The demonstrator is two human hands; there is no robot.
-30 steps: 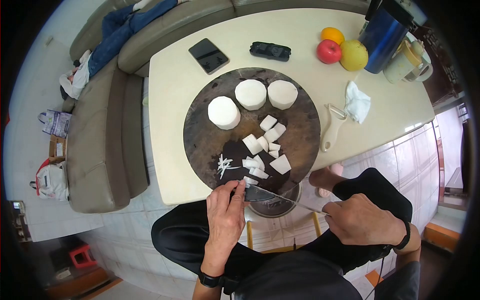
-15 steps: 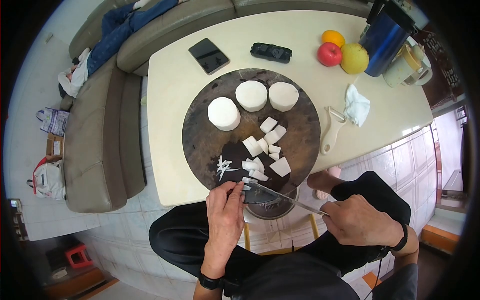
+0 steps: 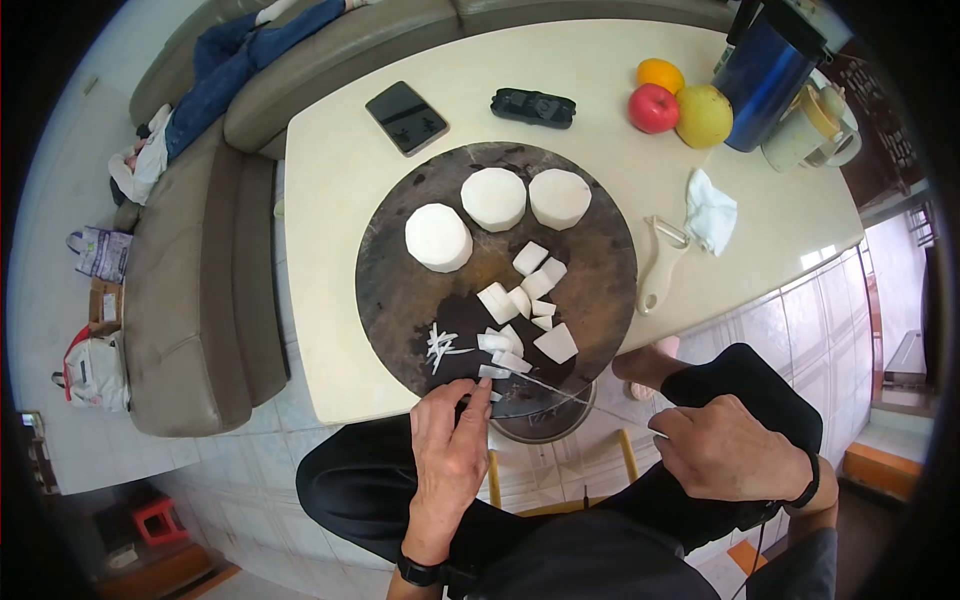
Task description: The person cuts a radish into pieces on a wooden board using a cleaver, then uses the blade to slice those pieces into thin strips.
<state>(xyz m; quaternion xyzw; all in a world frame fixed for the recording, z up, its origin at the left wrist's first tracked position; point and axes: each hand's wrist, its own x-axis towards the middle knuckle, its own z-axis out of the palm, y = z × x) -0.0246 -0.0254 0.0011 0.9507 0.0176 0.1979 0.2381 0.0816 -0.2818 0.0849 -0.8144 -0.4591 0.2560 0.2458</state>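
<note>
On the round dark cutting board [image 3: 385, 290], three thick peeled rounds of white radish [image 3: 438, 238] stand toward the far side. Several smaller radish chunks [image 3: 556, 343] lie in the middle and near part, with a small heap of thin strips [image 3: 443, 345] at the left. My left hand [image 3: 448, 440] is at the board's near edge, its bent fingertips closed on a small radish piece [image 3: 492, 372]. In my right hand [image 3: 735, 450], the fingers wrap the handle of a kitchen knife [image 3: 570, 396]. Its blade reaches left to the piece by my left fingertips, seen almost edge-on.
The pale table [image 3: 325, 300] carries a phone [image 3: 406, 118], a black case-like object [image 3: 533, 108], fruit [image 3: 703, 115], a blue flask [image 3: 770, 80], a peeler [image 3: 660, 268] and a white cloth [image 3: 711, 212]. A person [image 3: 205, 95] lies on the grey sofa [image 3: 195, 290].
The knife blade has turned from showing its flat side to nearly edge-on and sits slightly lower. My view has shifted a little; both hands keep their hold.
</note>
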